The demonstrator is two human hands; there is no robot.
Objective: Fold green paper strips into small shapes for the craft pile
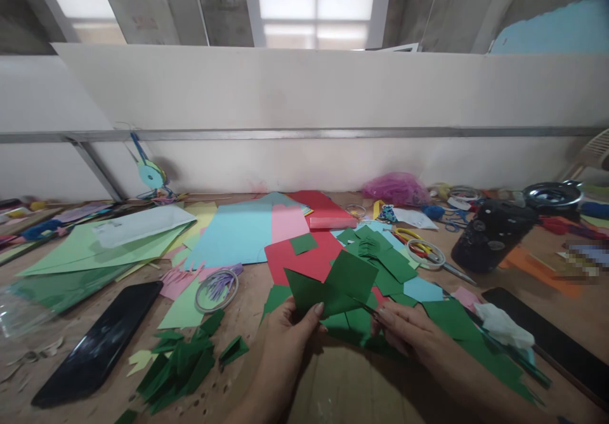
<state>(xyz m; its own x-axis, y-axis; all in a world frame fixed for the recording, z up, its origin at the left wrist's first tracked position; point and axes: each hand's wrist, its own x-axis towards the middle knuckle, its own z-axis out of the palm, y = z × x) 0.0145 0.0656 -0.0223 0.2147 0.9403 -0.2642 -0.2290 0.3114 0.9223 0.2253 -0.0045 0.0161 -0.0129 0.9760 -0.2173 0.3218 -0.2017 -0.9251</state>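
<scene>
My left hand (297, 325) pinches a folded piece of green paper (349, 281) between thumb and fingers, with two corners standing up. My right hand (404, 327) is closed around a thin dark pointed tool (365, 307), whose tip lies against the paper's right side. Most of this tool is hidden by the fingers, so its exact kind does not show. Beneath and behind the hands lie several green paper squares (392, 262) and a red sheet (280, 264). To the left of my left hand is a heap of folded green paper pieces (183, 370).
A black phone (102, 341) lies at left, near a ring with purple strips (217, 289). Blue paper (238, 230) lies behind. On the right are yellow-handled scissors (419, 243), a dark cup (495, 233), a crumpled white tissue (504, 325) and a long black object (552, 335).
</scene>
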